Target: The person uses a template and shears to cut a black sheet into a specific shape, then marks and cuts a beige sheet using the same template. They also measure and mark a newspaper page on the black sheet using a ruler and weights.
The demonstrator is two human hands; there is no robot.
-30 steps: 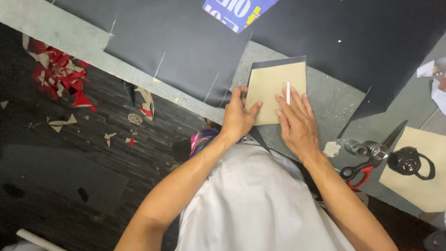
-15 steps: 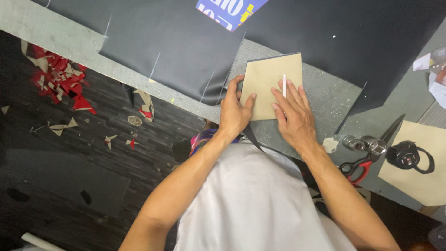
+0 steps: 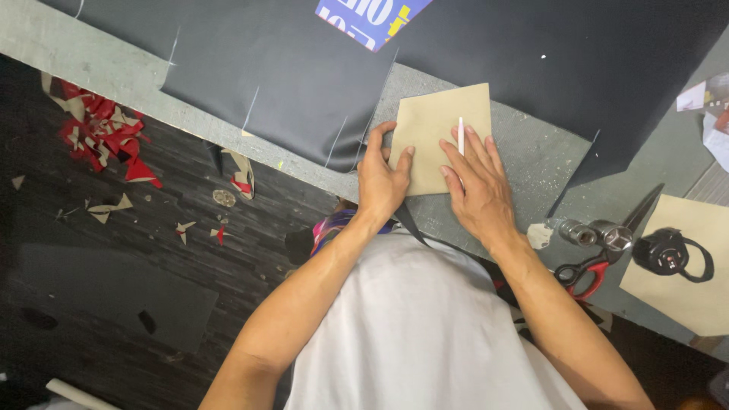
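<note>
Two hands rest on one tan card template [image 3: 440,133], which lies flat on the grey surface [image 3: 524,159] at the edge of a large black sheet [image 3: 304,68].

- Left hand [image 3: 383,178]: spread open, fingers pressing down the template's left edge; grasping nothing.
- Right hand [image 3: 474,186]: flat on the template's right half, a thin white marking stick [image 3: 460,135] pinched between its fingers, tip lying on the card.
- Black sheet: several white lines already drawn near its cut edges, so marking looks partly done; no outline shows around the template where it lies now.
- Red-handled scissors [image 3: 588,266]: to the right, untouched, well apart from the hands; cutting here seems not begun.
- Small black device with a loop [image 3: 668,250]: on a second tan card [image 3: 699,281].
- Red and tan scraps [image 3: 106,140]: scattered on the dark floor [image 3: 114,288].
</note>
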